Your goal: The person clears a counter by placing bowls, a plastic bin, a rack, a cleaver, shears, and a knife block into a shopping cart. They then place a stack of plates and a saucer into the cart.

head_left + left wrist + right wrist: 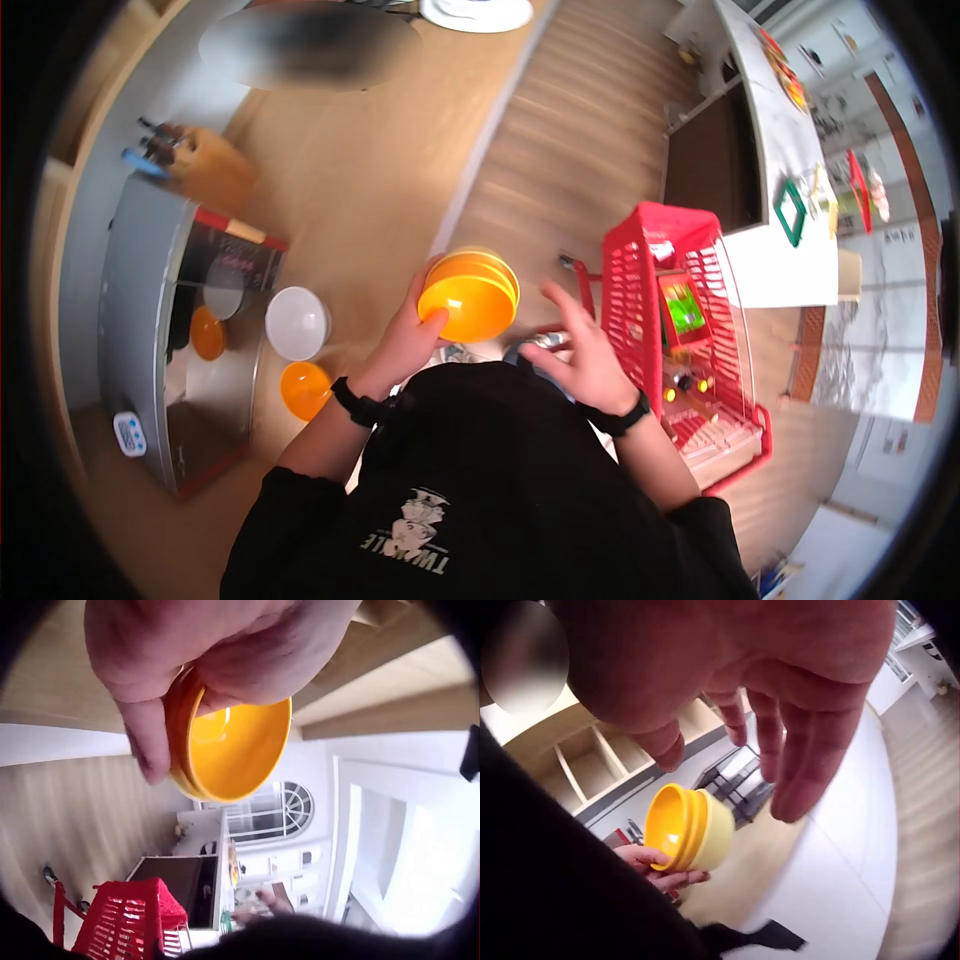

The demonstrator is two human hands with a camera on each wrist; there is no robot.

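In front of my chest in the head view, my left hand (405, 335) grips a stack of nested bowls (470, 308), thumb over the rim and fingers beneath. The inner bowls are orange-yellow; the right wrist view shows a pale yellow outermost bowl (718, 832). The top bowl's glossy inside (244, 746) faces the left wrist camera, and nothing shows in it. My right hand (585, 360) hovers just right of the stack, apart from it, fingers spread and holding nothing. On the wooden table to the left sit a white bowl (298, 323) and an orange bowl (305, 390).
A grey box-shaped appliance (150, 300) with a shiny front stands left of the loose bowls. Beyond it is a wooden knife block (210, 168). At my right stands a red shopping cart (630, 290) holding several items. A white counter (790, 260) lies past the cart.
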